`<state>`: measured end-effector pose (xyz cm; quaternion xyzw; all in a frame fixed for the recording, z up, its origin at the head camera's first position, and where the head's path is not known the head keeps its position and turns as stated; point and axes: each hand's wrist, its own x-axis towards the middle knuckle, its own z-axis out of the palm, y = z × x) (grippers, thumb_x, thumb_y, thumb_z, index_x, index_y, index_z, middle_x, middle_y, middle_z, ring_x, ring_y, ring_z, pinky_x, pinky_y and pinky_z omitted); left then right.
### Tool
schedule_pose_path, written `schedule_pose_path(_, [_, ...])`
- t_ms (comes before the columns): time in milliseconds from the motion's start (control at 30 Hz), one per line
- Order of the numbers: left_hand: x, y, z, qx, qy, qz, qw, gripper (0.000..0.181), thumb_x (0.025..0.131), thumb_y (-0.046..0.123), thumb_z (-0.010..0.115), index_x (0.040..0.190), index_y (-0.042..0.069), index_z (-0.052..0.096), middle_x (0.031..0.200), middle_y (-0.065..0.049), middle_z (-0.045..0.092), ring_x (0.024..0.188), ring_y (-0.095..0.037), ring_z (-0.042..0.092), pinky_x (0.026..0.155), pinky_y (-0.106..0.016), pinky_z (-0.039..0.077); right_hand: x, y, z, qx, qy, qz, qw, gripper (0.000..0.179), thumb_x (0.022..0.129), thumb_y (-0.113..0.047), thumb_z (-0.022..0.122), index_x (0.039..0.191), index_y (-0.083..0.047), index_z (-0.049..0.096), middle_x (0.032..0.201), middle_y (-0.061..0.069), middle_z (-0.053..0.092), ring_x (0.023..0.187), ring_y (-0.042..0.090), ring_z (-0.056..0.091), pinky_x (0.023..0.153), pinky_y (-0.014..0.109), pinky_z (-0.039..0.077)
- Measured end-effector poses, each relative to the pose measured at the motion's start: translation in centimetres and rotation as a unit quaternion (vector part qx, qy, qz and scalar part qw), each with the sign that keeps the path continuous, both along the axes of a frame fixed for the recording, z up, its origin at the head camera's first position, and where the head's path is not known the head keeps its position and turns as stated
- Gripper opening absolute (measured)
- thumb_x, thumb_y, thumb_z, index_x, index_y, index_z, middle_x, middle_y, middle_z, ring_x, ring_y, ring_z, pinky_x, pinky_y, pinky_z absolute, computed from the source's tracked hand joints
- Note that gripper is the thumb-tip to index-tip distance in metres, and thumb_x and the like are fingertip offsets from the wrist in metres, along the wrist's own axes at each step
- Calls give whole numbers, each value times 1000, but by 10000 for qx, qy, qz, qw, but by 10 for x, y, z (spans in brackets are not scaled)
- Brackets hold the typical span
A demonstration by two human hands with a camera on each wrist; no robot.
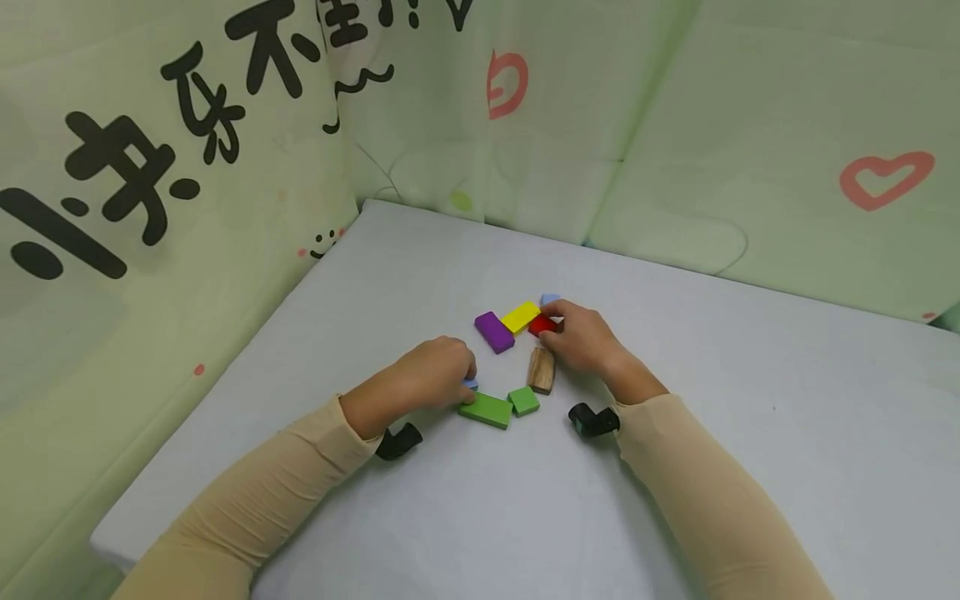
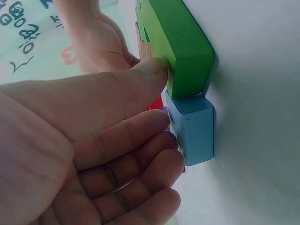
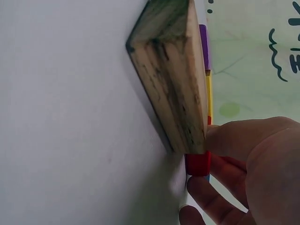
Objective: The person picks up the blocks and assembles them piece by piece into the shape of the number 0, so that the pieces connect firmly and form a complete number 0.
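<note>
In the head view, my right hand pinches a red block between thumb and fingers; in the right wrist view the red block is partly hidden behind a wooden block. My left hand is at the near left of the blocks. The left wrist view has its thumb tip against a long green block and its loosely extended fingertips at the side of a blue block. Those two blocks stand end to end. A small green block is beside the long one.
A purple block, a yellow block and a light blue block lie at the far side of the rough ring of blocks. All sit on a white-covered table. Printed curtains hang behind and left.
</note>
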<state>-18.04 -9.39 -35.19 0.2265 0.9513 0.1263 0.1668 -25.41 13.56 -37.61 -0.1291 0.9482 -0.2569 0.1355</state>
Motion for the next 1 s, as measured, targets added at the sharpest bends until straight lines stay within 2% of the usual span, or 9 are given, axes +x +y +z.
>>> schedule_pose_path(267, [0,1,0,11,29,3,10000,31,89,19,79,113,0,73,109,-8,69,101,-20,62,90,-33,52,-1,-5,0,-138,-72,-45,9999,50,101,-15,57,146,3,43,138,23,53,120,36,52,106,47,43])
schedule_pose_path(567, [0,-1,0,109,63,-12,9999,30,88,18,80,111,-1,73,107,-8,70,99,-21,62,89,-34,52,1,5,-1,-148,96,-188,9997,42,101,-12,57,141,0,49,138,20,55,121,35,53,104,48,44])
schedule_pose_path(733, [0,0,1,103,49,-47,9999,30,88,18,79,111,0,74,107,-8,70,98,-21,62,89,-34,52,1,10,-1,-214,190,-243,9993,43,101,-11,56,141,2,47,138,22,54,121,36,55,105,49,43])
schedule_pose_path(1000, [1,1,2,73,16,-53,10000,30,89,18,79,112,0,74,109,-8,70,102,-21,62,91,-34,51,0,5,-2,-402,213,-592,9972,47,99,-23,64,135,5,50,128,22,59,118,35,56,101,46,48])
